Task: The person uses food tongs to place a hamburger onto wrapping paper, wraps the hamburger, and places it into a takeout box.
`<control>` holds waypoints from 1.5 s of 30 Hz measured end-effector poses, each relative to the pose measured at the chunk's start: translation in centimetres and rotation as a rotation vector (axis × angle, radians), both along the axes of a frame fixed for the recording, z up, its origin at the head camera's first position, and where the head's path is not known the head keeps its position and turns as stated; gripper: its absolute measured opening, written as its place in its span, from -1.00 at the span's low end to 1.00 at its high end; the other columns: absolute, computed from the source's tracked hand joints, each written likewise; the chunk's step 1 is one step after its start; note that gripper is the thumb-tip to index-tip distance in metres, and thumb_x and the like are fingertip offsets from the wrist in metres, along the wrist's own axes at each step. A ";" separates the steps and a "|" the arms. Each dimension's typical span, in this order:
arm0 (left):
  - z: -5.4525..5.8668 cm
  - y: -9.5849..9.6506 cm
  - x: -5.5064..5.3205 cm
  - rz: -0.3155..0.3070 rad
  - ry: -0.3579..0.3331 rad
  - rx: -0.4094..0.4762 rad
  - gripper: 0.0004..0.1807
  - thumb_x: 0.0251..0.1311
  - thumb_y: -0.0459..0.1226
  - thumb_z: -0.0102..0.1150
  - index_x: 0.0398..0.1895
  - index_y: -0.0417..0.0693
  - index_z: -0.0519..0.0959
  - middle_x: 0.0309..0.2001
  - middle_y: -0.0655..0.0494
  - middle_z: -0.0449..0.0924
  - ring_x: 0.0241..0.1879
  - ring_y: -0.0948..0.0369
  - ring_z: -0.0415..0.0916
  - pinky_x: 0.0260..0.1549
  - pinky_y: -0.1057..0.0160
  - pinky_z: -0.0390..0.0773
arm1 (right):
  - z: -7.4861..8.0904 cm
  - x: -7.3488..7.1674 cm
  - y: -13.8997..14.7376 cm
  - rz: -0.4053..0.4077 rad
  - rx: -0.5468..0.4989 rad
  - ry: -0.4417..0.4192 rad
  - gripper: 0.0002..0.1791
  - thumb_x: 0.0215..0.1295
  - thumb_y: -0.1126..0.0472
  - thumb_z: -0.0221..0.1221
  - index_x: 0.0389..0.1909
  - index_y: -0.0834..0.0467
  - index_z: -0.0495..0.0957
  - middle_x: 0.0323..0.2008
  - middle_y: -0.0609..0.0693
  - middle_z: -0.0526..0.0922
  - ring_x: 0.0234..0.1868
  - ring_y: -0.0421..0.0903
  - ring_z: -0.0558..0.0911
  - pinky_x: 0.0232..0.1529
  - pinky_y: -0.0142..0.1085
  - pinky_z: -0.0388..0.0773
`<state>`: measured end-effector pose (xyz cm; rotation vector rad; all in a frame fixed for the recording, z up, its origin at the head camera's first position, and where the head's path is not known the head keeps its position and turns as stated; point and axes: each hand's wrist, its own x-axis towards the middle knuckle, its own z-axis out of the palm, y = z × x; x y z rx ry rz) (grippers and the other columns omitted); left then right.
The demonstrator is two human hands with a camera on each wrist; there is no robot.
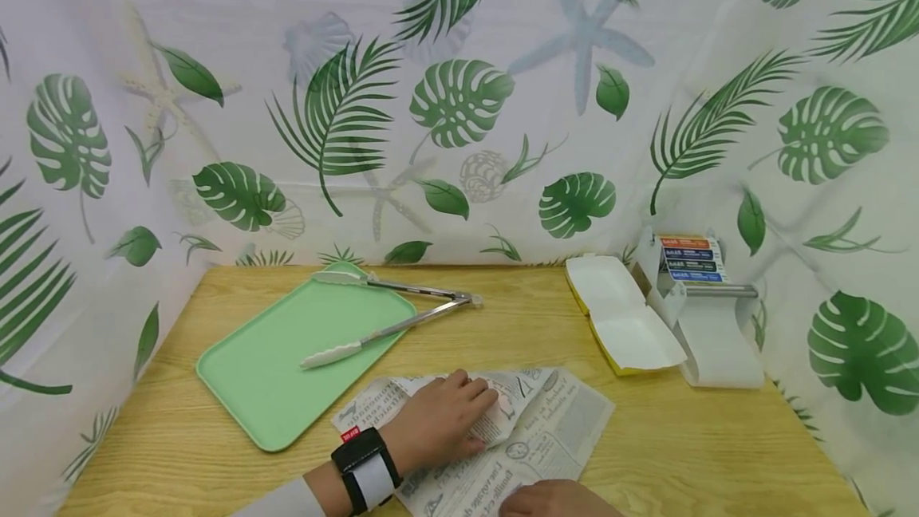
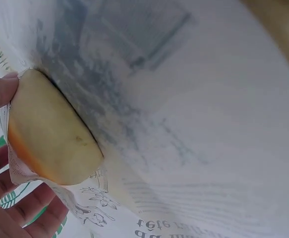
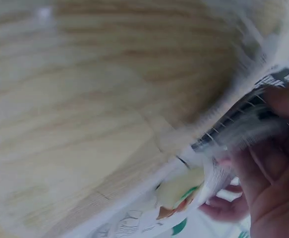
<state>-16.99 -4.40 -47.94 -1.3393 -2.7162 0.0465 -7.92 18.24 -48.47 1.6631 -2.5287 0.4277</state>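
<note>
A pale bun (image 2: 55,134) with a browned edge lies in a sheet of newsprint-patterned wrapping paper (image 1: 553,437) on the table; in the head view a fold of the paper covers most of it. My left hand (image 1: 441,417) grips the bun through the paper, thumb (image 2: 0,91) on one side and fingers spread along the other. At the bottom edge of the head view, my right hand (image 1: 553,499) is at the near part of the sheet. The right wrist view, partly blurred, shows the right hand (image 3: 273,178) pinching the lifted paper between thumb and fingers.
A green tray (image 1: 287,373) lies on the left, with metal tongs (image 1: 416,290) spread across its right side. Farther right are an unfolded yellow-and-white box (image 1: 632,329) and a dispenser (image 1: 689,270) with a paper strip (image 1: 721,345) hanging out. A leaf-patterned cloth (image 1: 459,102) stands behind.
</note>
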 end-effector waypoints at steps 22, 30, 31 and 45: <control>0.4 -3.1 -1.7 -0.178 -0.322 0.135 -0.66 0.51 -0.06 0.02 0.27 0.21 0.54 0.20 0.24 0.54 0.17 0.27 0.40 0.22 0.28 0.49 | 3.5 -10.4 -1.6 -0.583 -0.302 -0.557 -0.61 0.53 0.00 0.10 -0.54 0.05 0.44 -0.63 -0.20 0.22 -0.62 -0.37 0.23 -0.51 -0.48 0.21; -0.1 -4.7 -1.7 -0.229 -0.303 0.167 -0.64 0.56 -0.02 -0.11 0.23 0.29 0.61 0.21 0.33 0.61 0.25 0.25 0.43 0.30 0.24 0.47 | 2.1 -11.8 -1.9 -0.658 -0.231 -0.587 -0.58 0.50 -0.01 0.14 -0.59 0.05 0.38 -0.61 -0.16 0.25 -0.63 -0.31 0.22 -0.52 -0.45 0.20; -0.2 -4.9 -1.7 -0.242 -0.316 0.185 -0.64 0.56 -0.02 -0.10 0.22 0.28 0.61 0.21 0.34 0.63 0.27 0.26 0.44 0.32 0.25 0.46 | 2.0 -11.9 -2.0 -0.666 -0.225 -0.589 -0.58 0.49 0.00 0.14 -0.59 0.04 0.38 -0.60 -0.15 0.26 -0.63 -0.30 0.23 -0.51 -0.44 0.20; 1.5 -5.3 -1.6 0.117 -0.861 0.543 -0.66 0.60 0.00 -0.19 0.23 0.09 0.39 -0.06 0.14 0.57 -0.15 0.36 0.52 -0.11 0.33 0.53 | 1.1 -12.3 -3.0 -0.766 -0.203 -0.574 -0.64 0.46 0.06 0.18 -0.57 0.06 0.44 -0.66 -0.13 0.27 -0.64 -0.24 0.26 -0.54 -0.43 0.18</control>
